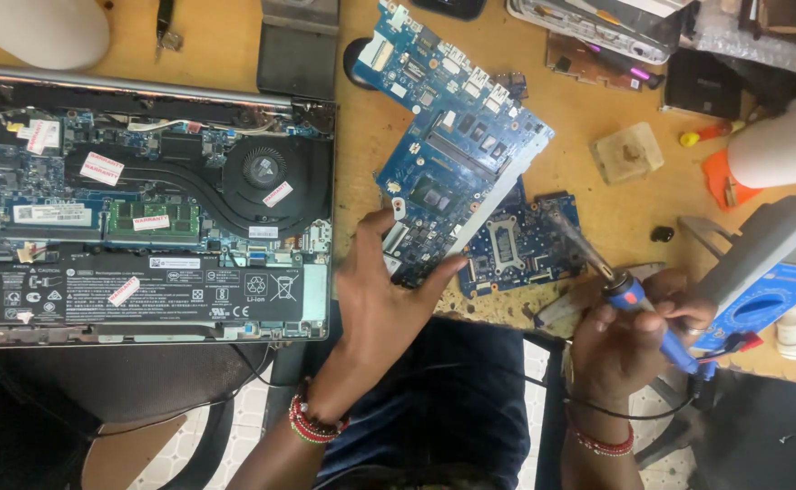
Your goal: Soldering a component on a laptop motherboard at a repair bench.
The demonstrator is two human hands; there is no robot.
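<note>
the left hand [381, 299] lies spread, fingers pressing the near edge of a blue circuit board [457, 145] in the middle of the wooden table [615, 213]. the right hand [625, 340] is curled around a blue soldering iron [629, 295], tip pointing at a second blue board [520, 245] just beside it. it looks like fixing work; the tip must touch one tiny spot, gently. an open laptop [144, 209] sits left. a meter [779, 272] crowds the right.

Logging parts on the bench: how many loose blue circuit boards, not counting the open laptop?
2: a long blue board under the left hand, and a smaller blue board partly beneath it, near the soldering iron. Clutter may hide others.
</note>
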